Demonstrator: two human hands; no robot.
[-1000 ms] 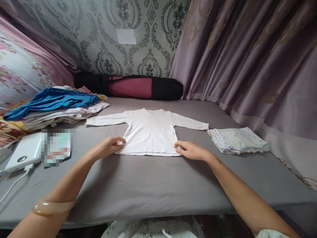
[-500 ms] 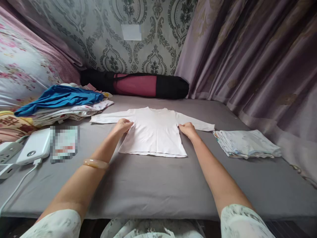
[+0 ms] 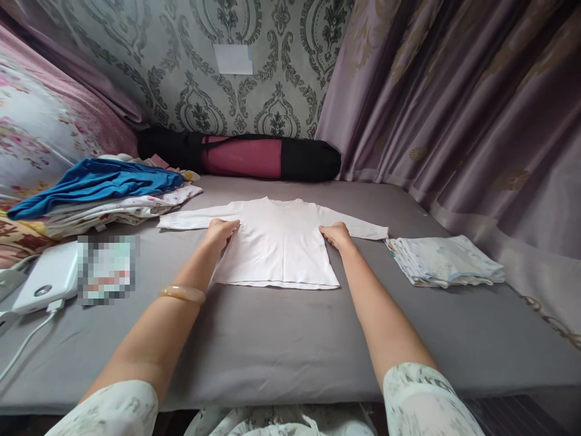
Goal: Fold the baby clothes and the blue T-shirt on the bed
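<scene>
A white long-sleeved shirt point(image 3: 279, 248) lies spread flat, its neckline away from me and both sleeves stretched out sideways. My left hand point(image 3: 222, 231) pinches the shirt's left edge just below the sleeve. On the opposite edge, at about the same height, my right hand point(image 3: 336, 234) pinches the fabric too. The hem lies towards me, and a light bangle circles my left forearm.
The shirt rests on a grey sheet point(image 3: 290, 345). A folded stack of clothes point(image 3: 447, 260) sits at the right. Leftward are a pile with a blue garment point(image 3: 104, 181), a white power bank point(image 3: 48, 275) with a cable, and a blurred-out item point(image 3: 108, 270). A black-and-red long bag point(image 3: 242, 157) lies behind.
The view has turned slightly, so everything sits a little further left in the picture. Both hands keep their pinch on the shirt's sides, and the shirt looks almost the same.
</scene>
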